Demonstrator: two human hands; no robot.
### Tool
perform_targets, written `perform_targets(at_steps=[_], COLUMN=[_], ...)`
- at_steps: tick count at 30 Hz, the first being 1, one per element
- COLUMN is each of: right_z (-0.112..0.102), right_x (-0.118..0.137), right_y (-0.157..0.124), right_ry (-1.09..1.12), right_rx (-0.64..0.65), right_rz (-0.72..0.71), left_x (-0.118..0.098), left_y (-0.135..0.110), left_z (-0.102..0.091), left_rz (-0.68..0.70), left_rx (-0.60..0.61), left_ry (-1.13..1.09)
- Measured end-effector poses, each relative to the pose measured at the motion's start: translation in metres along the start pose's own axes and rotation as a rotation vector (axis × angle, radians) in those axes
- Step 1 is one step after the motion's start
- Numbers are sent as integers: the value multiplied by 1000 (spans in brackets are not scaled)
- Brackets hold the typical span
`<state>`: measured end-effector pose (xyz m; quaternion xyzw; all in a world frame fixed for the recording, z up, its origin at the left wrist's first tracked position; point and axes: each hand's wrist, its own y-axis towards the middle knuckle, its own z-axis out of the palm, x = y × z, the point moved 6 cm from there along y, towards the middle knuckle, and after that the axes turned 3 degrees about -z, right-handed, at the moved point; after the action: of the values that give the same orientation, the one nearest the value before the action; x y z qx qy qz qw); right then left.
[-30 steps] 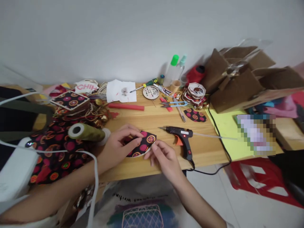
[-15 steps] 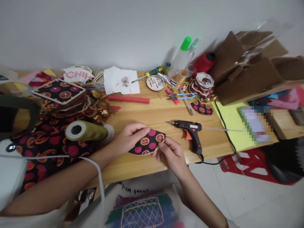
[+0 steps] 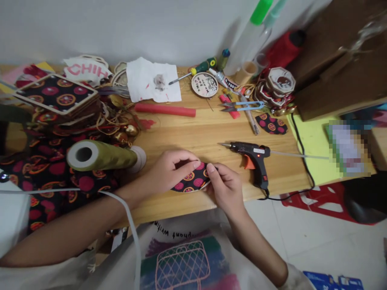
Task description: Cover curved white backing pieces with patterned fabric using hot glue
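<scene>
Right hand (image 3: pixel 228 187), thumb shifted upward, and left hand (image 3: pixel 166 171) grip fabric (image 3: pixel 194 181); box (image 3: pixel 338 96) contents unclear.

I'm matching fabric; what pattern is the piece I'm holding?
Magenta and orange circles on black; the piece shows best in head view.

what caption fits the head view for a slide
Both hands hold a patterned fabric piece over the wooden table, a glue gun lying nearby.

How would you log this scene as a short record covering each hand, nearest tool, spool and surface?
Left hand: pinching black fabric piece with pink and orange circles
Right hand: holding that piece's right end
Nearest tool: black glue gun with orange trigger, red light on
Left side: olive-green cylindrical spool, on its side
Surface: light wooden table
</scene>
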<state>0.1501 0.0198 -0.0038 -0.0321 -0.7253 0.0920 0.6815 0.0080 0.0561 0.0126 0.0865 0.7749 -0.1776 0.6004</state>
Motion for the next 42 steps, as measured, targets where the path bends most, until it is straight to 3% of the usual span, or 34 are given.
perform_targets(at_steps=[7,13,16,21,28,32,38,42], right_z=[-4,-19,-22,-22,-26,-26,-27,-37], right_x=[-2,-10,-12,-13,-12,-12,-8,-4], right_y=[-1,1,0,-4,-11,-12,-13,-16], right_ry=[100,276,295,293,186,200,165,2], right_rx=[13,-124,-183,-243,-449,-463,-530,-594], right_rz=[45,109,90,31,-48,-70,-114,-174], left_x=[1,7,8,7,-3,-2,-2,3], left_y=[-1,-2,-3,-4,-7,-9,-10,-10], left_z=[-2,-11,-9,-2,0,5,2,7], left_rz=[-39,-162,-142,-129,-34,-26,31,-33], left_rx=[-19,-122,-80,38,-1,66,26,96], left_ry=[-12,-103,-114,-161,2,-29,-4,-84])
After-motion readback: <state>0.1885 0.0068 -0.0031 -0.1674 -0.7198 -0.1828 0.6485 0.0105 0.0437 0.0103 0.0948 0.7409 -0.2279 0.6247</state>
